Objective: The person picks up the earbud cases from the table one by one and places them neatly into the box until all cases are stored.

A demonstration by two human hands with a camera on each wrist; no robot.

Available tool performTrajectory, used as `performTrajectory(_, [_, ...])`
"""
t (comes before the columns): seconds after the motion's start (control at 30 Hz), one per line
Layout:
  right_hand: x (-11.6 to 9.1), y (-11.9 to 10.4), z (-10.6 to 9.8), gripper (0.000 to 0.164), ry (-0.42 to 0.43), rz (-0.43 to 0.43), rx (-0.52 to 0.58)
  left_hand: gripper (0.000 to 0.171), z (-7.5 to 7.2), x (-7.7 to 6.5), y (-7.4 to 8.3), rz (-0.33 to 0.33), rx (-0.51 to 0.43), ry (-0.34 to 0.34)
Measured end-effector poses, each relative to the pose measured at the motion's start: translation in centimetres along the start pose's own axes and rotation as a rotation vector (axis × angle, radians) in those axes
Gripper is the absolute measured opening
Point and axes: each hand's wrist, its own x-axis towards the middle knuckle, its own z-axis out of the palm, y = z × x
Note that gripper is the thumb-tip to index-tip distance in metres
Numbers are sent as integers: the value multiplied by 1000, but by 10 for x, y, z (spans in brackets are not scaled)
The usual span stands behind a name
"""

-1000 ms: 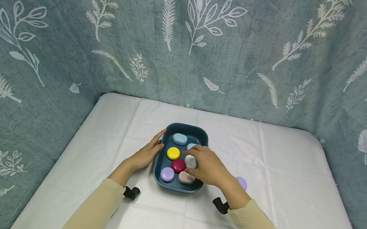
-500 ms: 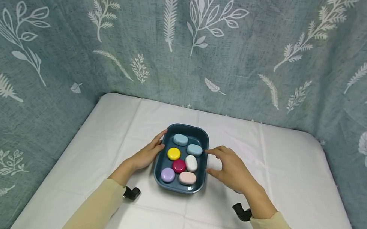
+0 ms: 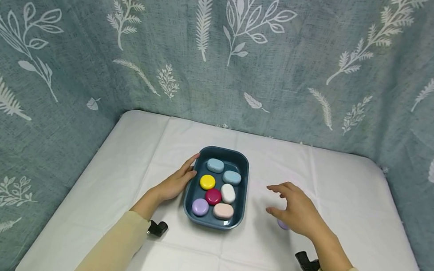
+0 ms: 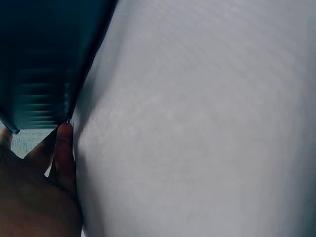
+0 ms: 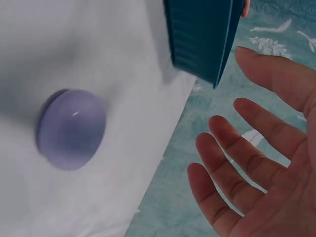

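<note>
A dark blue tray point(image 3: 212, 223) holds several smooth soap-like pieces: two light blue ovals, the upper one point(image 3: 215, 165) near the far end, a yellow round point(image 3: 207, 182), a dark red round point(image 3: 213, 196), a white oval point(image 3: 228, 193), a purple round point(image 3: 200, 207) and a pink oval point(image 3: 223, 211). My left hand point(image 3: 173, 184) rests its extended fingers against the tray's left wall. To the right of the tray, my right hand point(image 3: 298, 211) hovers with fingers spread and nothing in it. Another purple round piece point(image 5: 72, 129) lies on the cloth beneath it, mostly hidden in the head view.
White cloth point(image 3: 154, 262) covers the table under the tray. Behind and at both sides hangs a blue-green curtain point(image 3: 222, 87) with white leaf prints. A black wrist mount point(image 3: 308, 263) sits on the right wrist, another point(image 3: 157, 228) on the left.
My right hand has left the space over the tray and moved right, to above the purple piece on the cloth. The left hand stays at the tray's left wall.
</note>
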Motion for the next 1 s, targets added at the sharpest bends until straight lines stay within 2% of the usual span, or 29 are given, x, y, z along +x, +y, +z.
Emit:
performTrajectory(0.27, [-11, 20, 2, 56, -41, 55, -2, 56, -1, 1, -2, -8, 12, 0])
performTrajectory(0.57, [-20, 39, 13, 53, -88, 119, -3, 57, -1, 2, -2, -1, 14, -9])
performTrajectory(1.0, [-23, 50, 27, 52, -92, 135, -2, 56, -1, 1, -2, 3, -1, -3])
